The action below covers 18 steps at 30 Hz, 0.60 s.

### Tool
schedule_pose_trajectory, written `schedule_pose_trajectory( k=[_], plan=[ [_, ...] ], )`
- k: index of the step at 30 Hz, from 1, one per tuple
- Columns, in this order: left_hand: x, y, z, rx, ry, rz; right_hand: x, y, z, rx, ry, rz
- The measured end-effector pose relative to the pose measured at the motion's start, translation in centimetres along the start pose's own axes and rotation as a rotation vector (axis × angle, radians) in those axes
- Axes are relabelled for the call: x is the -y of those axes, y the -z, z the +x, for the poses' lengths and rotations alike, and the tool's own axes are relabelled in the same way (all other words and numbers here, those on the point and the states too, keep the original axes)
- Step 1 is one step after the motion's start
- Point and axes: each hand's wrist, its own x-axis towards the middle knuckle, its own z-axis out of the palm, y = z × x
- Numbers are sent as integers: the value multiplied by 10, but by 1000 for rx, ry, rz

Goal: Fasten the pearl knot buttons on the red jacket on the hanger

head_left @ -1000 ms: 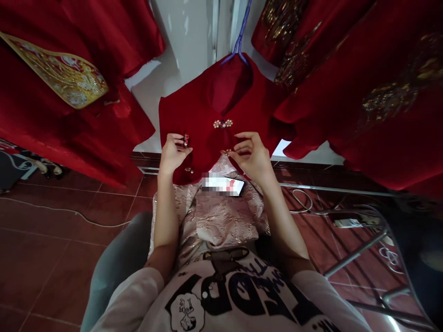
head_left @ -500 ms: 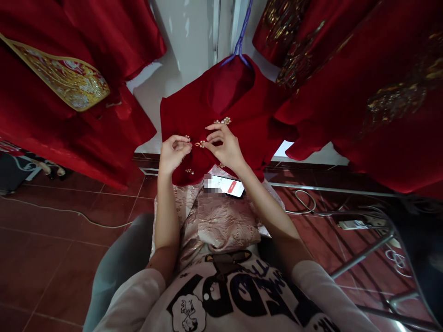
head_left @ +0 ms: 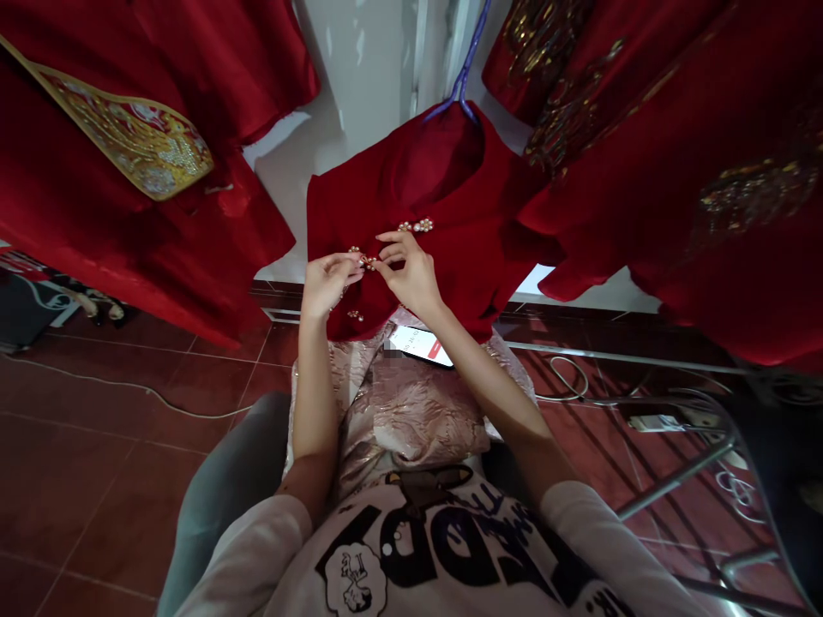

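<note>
- My left hand [head_left: 329, 287] is pinched narrow at the edge of a beaded frog fastener [head_left: 369, 263]; my right hand [head_left: 410, 276] meets it from the other side, thumb and finger nearly together. My fingertips hide whether the loop is over its knob.
- The red sleeveless vest [head_left: 472, 270] hangs in front of me, from a purple hanger [head_left: 460, 88], its hem above my lap.
- I could lose the small loop if my fingertips slip on the beads.
- Tugging too hard might loosen a bead or pull the vest askew, since it hangs free.
- The smartphone [head_left: 424, 345] lies tilted on the pink brocade cloth [head_left: 428, 420] over my lap; a shift of my knees might slide it off.
- Counted: two hands, one vest, one purple hanger, one phone.
- Beaded clusters: a joined pair at the neckline [head_left: 417, 226], the fastener between my hands, one lower cluster [head_left: 356, 316]; my right arm may cover more.
</note>
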Motion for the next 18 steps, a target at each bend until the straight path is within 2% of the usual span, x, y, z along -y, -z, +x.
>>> schedule_pose_trajectory(
  k=[6, 10, 18],
  plan=[
    [-1, 2, -1, -3, 24, -6, 0, -3, -3, -2, 17, -32],
    [1, 1, 0, 12, -14, 18, 0, -11, -4, -33, 16, -43],
    [14, -4, 9, -101, -84, 68, 0, -18, -6, -85, -12, -87]
  ],
)
